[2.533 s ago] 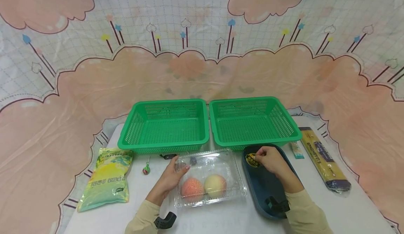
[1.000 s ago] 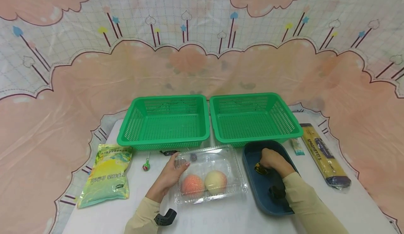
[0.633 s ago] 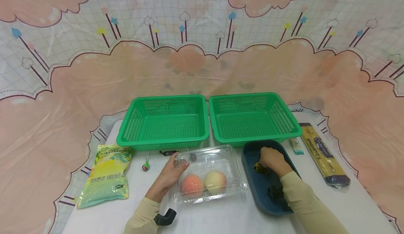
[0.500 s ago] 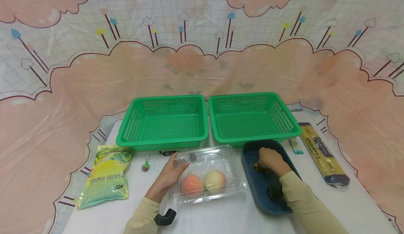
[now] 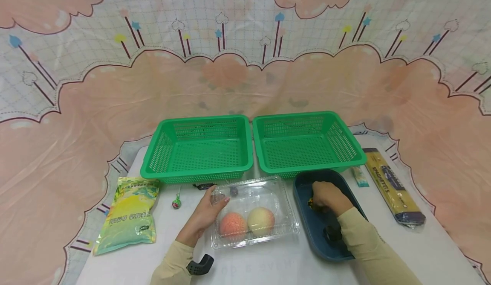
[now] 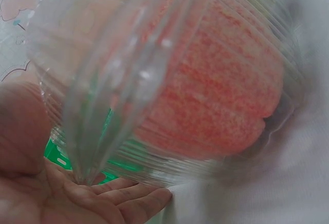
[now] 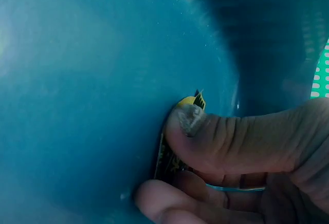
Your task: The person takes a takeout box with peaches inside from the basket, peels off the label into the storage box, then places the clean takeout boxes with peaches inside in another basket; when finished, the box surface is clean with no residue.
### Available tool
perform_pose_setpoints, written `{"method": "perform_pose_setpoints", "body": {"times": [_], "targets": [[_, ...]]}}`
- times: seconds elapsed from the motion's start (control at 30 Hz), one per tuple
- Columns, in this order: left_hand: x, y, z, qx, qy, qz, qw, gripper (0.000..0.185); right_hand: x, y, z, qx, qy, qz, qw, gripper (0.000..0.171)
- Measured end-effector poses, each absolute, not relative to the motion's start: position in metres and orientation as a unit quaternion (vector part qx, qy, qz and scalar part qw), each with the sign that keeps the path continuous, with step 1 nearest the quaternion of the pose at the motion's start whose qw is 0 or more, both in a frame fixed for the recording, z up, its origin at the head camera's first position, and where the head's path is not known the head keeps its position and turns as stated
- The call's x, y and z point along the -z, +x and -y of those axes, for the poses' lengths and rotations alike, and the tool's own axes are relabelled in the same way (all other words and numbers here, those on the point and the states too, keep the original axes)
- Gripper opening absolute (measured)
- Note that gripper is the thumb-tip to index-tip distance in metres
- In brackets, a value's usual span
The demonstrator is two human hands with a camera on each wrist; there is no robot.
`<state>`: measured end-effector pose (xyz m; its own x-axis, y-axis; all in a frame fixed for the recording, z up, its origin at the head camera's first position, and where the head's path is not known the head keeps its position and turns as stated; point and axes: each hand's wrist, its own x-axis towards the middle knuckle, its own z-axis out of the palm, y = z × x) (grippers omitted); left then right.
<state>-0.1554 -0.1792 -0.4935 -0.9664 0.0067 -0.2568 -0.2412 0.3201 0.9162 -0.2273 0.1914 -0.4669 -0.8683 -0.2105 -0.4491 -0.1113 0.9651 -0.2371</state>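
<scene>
My left hand grips the left side of a clear plastic clamshell box, thumb over the lid. Inside lie a red peach and a pale yellow peach. In the left wrist view the red peach shows through the plastic, with the fingers stretched along the box's edge. Reaching down into a dark blue oval dish, my right hand pinches a black-and-yellow label. The right wrist view has the label bent between thumb and fingers, close to the dish's floor; the fingers hide much of it.
Two green baskets stand along the back. At left lie a yellow-green bag, a lollipop and a small dark item. A spaghetti pack and a small teal packet lie at right.
The label lay flat to view under my right fingertips; now my right hand is curled around it, turned over and mostly covering it. My left hand and the box have stayed put.
</scene>
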Motion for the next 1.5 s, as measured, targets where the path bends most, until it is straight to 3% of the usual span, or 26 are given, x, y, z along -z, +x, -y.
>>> {"method": "perform_pose_setpoints", "body": {"times": [0.37,0.63,0.77,0.87,1.0,1.13,1.5], "targets": [[0.492,-0.155,0.178,-0.583,-0.076,-0.801,0.113,0.075,0.465,-0.228,-0.186,0.135,-0.057,-0.943,0.300,0.024],[0.491,-0.154,0.178,-0.578,-0.076,-0.805,0.111,0.074,0.463,-0.224,-0.187,0.148,-0.075,-0.942,0.292,0.021],[0.492,-0.155,0.178,-0.579,-0.074,-0.804,0.111,0.075,0.453,-0.222,-0.189,0.174,-0.127,-0.936,0.278,0.013],[0.492,-0.155,0.178,-0.580,-0.074,-0.804,0.110,0.075,0.440,-0.225,-0.189,0.186,-0.169,-0.936,0.248,0.005],[0.492,-0.155,0.178,-0.584,-0.075,-0.801,0.108,0.075,0.419,-0.230,-0.185,0.217,-0.171,-0.939,0.205,0.026],[0.493,-0.155,0.178,-0.587,-0.073,-0.799,0.106,0.074,0.402,-0.234,-0.182,0.280,-0.149,-0.934,0.164,0.033],[0.492,-0.155,0.179,-0.584,-0.082,-0.801,0.106,0.071,0.387,-0.241,-0.193,0.383,-0.096,-0.918,-0.030,0.045]]}}
